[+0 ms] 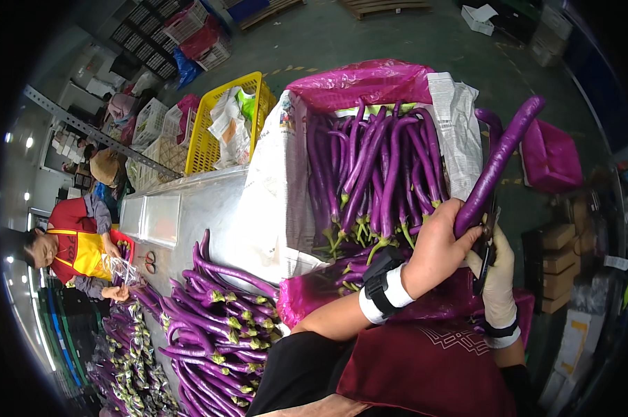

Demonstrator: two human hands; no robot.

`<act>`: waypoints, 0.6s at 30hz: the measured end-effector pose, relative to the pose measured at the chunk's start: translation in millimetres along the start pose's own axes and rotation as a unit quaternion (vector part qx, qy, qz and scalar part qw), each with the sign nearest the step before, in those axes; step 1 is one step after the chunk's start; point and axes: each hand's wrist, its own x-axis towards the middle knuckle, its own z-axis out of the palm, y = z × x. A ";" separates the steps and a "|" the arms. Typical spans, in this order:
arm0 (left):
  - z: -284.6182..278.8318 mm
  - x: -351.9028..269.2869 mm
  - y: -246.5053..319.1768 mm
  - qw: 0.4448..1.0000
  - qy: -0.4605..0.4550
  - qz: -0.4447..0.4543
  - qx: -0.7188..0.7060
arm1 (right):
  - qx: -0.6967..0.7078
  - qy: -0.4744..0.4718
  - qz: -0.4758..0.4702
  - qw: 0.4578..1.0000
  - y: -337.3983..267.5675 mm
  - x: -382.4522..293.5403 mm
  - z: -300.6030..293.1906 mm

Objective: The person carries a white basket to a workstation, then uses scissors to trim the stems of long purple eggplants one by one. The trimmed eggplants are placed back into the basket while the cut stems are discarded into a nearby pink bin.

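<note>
My bare left hand [436,250] grips a long purple eggplant [501,164] near its lower end, at the right side of a lined crate. My right hand [501,281], in a pale glove, is closed around dark-handled scissors [484,255] right beside that end; their blades are mostly hidden. Behind the held eggplant shows the curved tip of a second eggplant [490,124]; whether it is also held I cannot tell. The crate, lined with newspaper [454,125] and pink plastic film [361,83], holds many eggplants [379,177], their green stems pointing towards me.
Loose eggplants [225,323] are piled on the metal table [209,208] to my left, near bagged ones [131,359]. Across the table a person [79,245] handles clear plastic, with red-handled scissors [150,262] close by. A yellow basket [199,140] stands beyond; a pink-lined box [551,156] sits at right.
</note>
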 end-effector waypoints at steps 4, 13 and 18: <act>4.0 -2.1 -9.4 0.999 -0.019 -0.014 -0.041 | 0.000 -0.022 0.027 0.999 -4.8 6.7 -4.9; -24.2 0.8 -40.5 0.988 -0.049 -0.138 -0.057 | 0.050 0.014 0.023 0.998 -6.2 10.7 -6.7; -15.4 -9.4 -37.4 0.959 -0.115 -0.100 -0.239 | 0.019 0.007 0.016 1.000 -3.5 21.0 -4.6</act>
